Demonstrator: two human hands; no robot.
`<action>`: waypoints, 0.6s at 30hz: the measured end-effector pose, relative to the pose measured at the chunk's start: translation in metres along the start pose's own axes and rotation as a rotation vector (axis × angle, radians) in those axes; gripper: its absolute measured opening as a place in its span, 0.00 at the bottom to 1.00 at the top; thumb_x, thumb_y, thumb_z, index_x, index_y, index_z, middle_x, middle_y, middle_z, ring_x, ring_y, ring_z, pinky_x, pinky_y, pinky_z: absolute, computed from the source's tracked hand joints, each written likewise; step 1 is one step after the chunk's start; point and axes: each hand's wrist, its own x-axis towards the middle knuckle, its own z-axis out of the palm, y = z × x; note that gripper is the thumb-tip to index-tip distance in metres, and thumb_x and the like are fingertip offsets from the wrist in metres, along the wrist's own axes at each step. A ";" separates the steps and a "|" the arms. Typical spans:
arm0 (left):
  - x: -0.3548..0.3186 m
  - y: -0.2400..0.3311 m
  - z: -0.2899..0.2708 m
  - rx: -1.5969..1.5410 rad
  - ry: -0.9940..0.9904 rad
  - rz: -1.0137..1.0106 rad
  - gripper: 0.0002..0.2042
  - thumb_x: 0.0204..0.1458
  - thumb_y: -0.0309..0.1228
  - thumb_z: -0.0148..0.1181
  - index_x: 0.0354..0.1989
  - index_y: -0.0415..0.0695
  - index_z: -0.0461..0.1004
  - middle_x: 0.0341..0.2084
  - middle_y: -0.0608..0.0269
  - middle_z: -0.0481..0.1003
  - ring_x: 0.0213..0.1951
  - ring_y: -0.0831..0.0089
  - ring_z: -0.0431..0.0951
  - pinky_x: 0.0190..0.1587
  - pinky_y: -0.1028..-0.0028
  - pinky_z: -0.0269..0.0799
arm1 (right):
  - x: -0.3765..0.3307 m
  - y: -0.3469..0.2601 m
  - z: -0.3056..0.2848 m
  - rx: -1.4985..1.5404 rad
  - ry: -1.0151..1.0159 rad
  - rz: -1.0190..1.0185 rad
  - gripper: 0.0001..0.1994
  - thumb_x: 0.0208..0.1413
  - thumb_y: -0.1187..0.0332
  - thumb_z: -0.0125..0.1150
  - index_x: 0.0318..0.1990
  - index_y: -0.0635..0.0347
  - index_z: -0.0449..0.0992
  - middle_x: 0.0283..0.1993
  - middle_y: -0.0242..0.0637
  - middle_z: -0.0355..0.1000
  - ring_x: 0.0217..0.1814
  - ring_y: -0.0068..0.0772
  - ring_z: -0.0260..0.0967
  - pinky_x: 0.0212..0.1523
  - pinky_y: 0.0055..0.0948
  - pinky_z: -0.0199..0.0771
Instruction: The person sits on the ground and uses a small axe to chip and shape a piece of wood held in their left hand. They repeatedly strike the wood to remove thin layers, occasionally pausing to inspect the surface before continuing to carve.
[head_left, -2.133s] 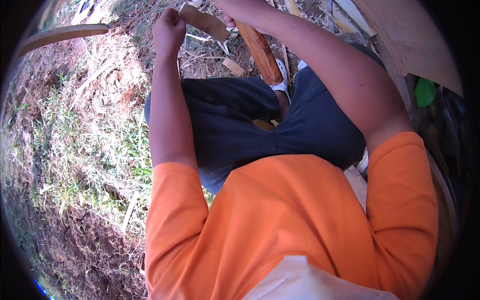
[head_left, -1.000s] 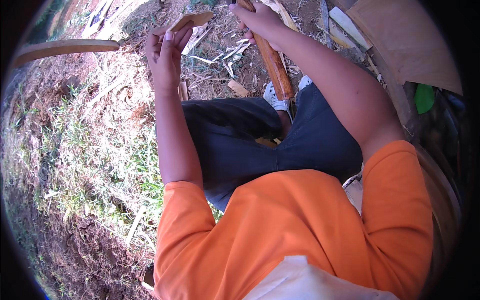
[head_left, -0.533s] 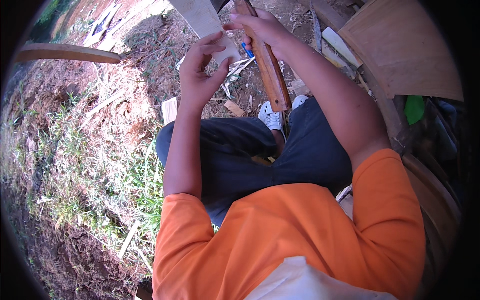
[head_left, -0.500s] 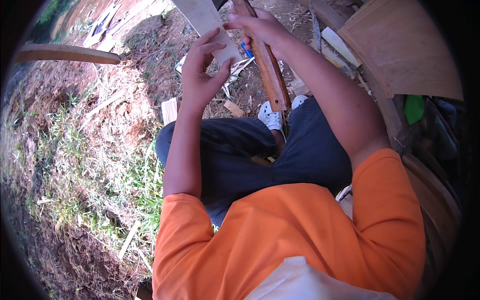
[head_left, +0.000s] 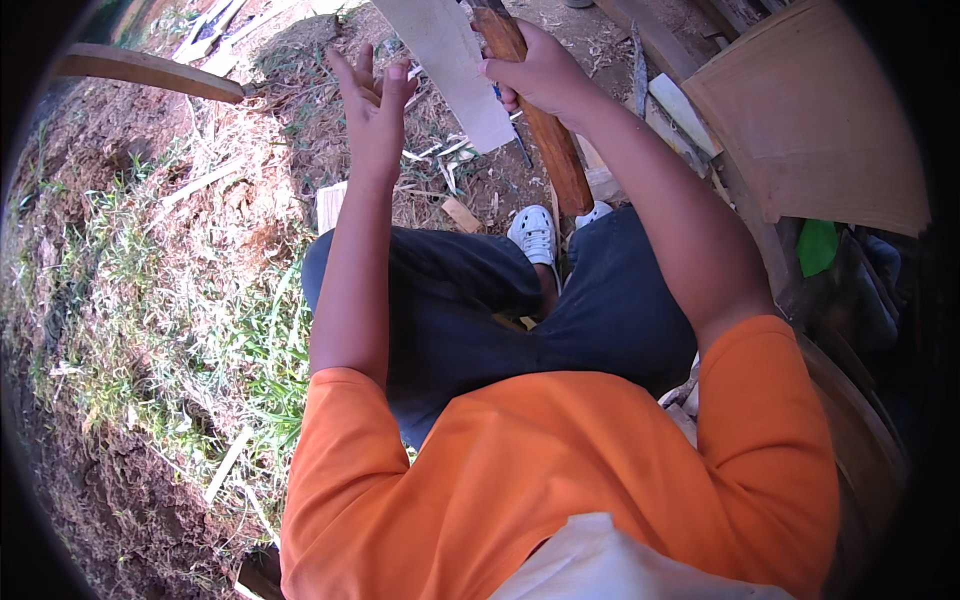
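A reddish-brown wooden handle (head_left: 560, 150) slants down from the top edge toward my shoes, and my right hand (head_left: 535, 70) is wrapped round its upper part. Whatever the handle belongs to is mostly cut off by the top of the picture; only a bit of dark metal shows. Just left of that hand hangs a pale, flat strip of wood (head_left: 450, 75), its upper end out of view. I cannot tell what supports the strip. My left hand (head_left: 375, 95) is raised beside it, apart from it, with fingers spread and nothing in them.
White shoes (head_left: 533, 232) stand on soil among wood chips and a small block (head_left: 461, 214). A large plywood sheet (head_left: 810, 120) and planks lie at the right. A curved wooden beam (head_left: 150, 72) juts in at the far left above grass.
My left hand has come off the pale strip and moved left, its fingers opening. The strip now reaches lower and farther right. My right hand keeps its grip on the handle.
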 end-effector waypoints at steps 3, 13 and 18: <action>0.014 0.002 -0.028 -0.231 0.146 -0.061 0.46 0.68 0.59 0.46 0.76 0.36 0.33 0.71 0.38 0.56 0.67 0.47 0.68 0.65 0.52 0.70 | -0.018 -0.005 0.016 -0.104 -0.105 0.067 0.20 0.58 0.70 0.65 0.56 0.67 0.70 0.29 0.34 0.72 0.23 0.22 0.73 0.26 0.26 0.78; 0.023 -0.005 -0.071 -0.534 0.435 -0.136 0.09 0.64 0.36 0.60 0.43 0.44 0.77 0.38 0.61 0.80 0.40 0.66 0.81 0.43 0.64 0.77 | -0.042 0.034 0.056 -0.250 -0.225 0.227 0.18 0.60 0.66 0.65 0.55 0.63 0.72 0.35 0.36 0.75 0.21 0.24 0.73 0.23 0.27 0.78; 0.023 -0.004 -0.087 -0.414 0.378 -0.092 0.13 0.68 0.41 0.57 0.52 0.47 0.75 0.42 0.67 0.77 0.45 0.73 0.77 0.49 0.70 0.75 | -0.040 0.034 0.053 -0.300 -0.152 0.287 0.23 0.60 0.61 0.68 0.59 0.62 0.72 0.37 0.35 0.76 0.23 0.22 0.74 0.24 0.25 0.79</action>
